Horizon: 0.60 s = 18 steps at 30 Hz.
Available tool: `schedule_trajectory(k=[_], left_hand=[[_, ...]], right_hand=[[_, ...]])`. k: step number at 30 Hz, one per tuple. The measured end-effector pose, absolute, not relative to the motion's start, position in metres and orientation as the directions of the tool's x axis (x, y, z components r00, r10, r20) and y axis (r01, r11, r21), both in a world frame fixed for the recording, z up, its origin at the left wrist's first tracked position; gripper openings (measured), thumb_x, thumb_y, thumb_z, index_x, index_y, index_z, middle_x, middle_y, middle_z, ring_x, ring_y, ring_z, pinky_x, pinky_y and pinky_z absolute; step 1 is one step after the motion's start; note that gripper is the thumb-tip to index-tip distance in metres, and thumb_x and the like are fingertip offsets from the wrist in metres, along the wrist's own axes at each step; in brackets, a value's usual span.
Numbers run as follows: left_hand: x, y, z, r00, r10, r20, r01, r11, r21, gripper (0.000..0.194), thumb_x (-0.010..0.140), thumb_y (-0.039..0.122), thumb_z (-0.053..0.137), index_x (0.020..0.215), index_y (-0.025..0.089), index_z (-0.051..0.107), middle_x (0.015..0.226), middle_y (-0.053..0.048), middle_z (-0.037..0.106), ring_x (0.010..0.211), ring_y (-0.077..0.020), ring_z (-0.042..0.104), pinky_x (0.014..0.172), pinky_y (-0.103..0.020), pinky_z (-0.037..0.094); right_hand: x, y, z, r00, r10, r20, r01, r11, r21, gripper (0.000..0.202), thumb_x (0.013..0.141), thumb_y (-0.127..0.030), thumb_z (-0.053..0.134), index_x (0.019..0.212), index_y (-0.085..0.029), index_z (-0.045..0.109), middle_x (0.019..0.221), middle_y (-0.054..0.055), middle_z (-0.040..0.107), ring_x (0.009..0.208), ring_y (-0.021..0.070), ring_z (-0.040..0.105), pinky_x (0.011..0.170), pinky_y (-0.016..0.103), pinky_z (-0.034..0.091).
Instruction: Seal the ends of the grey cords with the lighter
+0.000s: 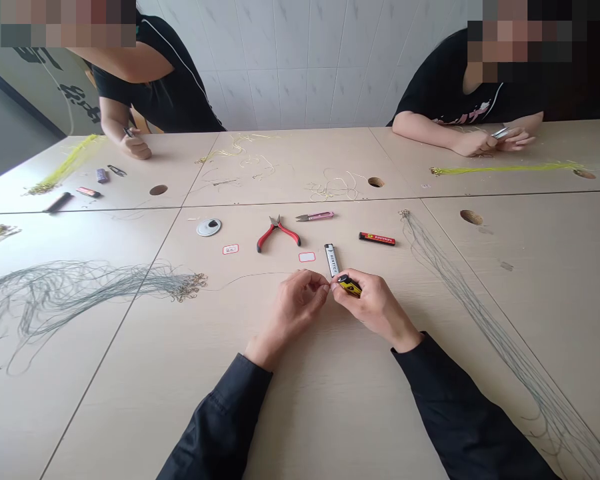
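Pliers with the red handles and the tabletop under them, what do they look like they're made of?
The pliers seem to be grey metal at the jaws, likely steel, with smooth red and black grips that could be plastic or rubber. The tabletop looks like pale board with a faint wood grain and a soft sheen, perhaps laminate or veneer.

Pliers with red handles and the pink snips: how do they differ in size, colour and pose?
The pliers look larger than the snips. The pliers have red handles with dark ends; the snips' handle is pink. The pliers' handles spread wide towards the wearer, while the slim snips lie sideways, tip pointing left. Both lie on the table, untouched.
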<state>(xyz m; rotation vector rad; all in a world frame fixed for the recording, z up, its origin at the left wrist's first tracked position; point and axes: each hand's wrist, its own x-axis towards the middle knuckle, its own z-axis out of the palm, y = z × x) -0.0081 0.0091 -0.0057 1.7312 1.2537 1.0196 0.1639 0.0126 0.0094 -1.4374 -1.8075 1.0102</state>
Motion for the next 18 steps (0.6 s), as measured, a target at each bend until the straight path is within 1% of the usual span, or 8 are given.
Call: schedule_trajectory(k=[3,7,13,18], left_hand=[[-0.008,0.0087,-0.0055,0.211,0.965,0.155,0.359,-0.224,0.906,0.011,0.089,0.023,0.055,0.084,0.017,0.062,0.081,-0.002,0.065,0.076,-0.0133,0.056,0.068,-0.026,0.042],[-0.008,0.0082,-0.0042,0.213,0.965,0.151,0.354,-0.22,0.909,0.012,0.089,0.024,0.054,0.084,0.017,0.062,0.083,-0.003,0.065,0.076,-0.0136,0.056,0.067,-0.026,0.042],[-0.008,0.0092,-0.0047,0.202,0.962,0.183,0.373,-0.248,0.894,0.011,0.089,0.022,0.054,0.082,0.017,0.062,0.081,-0.002,0.064,0.075,-0.0128,0.055,0.069,-0.026,0.042],[-0.0083,0.0094,-0.0079,0.214,0.964,0.158,0.366,-0.229,0.902,0.011,0.089,0.024,0.054,0.085,0.017,0.062,0.083,-0.003,0.065,0.074,-0.0128,0.055,0.066,-0.025,0.042]], right_hand=[[0.1632,0.0126,0.009,-0.222,0.975,0.008,0.528,0.127,-0.84,0.014,0.085,-0.029,0.054,0.077,-0.019,0.058,0.061,-0.006,0.042,0.057,0.0101,0.036,0.052,0.022,0.032],[0.1624,0.0131,0.0081,-0.219,0.975,0.026,0.538,0.142,-0.831,0.015,0.085,-0.03,0.054,0.076,-0.019,0.058,0.061,-0.005,0.041,0.057,0.0107,0.034,0.052,0.023,0.032],[0.1629,0.0134,0.0082,-0.194,0.981,0.022,0.512,0.121,-0.851,0.017,0.085,-0.033,0.055,0.081,-0.018,0.061,0.064,-0.004,0.048,0.058,0.0111,0.04,0.053,0.022,0.034],[0.1621,0.0125,0.0096,-0.194,0.981,0.001,0.53,0.106,-0.841,0.014,0.083,-0.031,0.055,0.077,-0.019,0.059,0.061,-0.005,0.042,0.057,0.0107,0.035,0.051,0.022,0.032]])
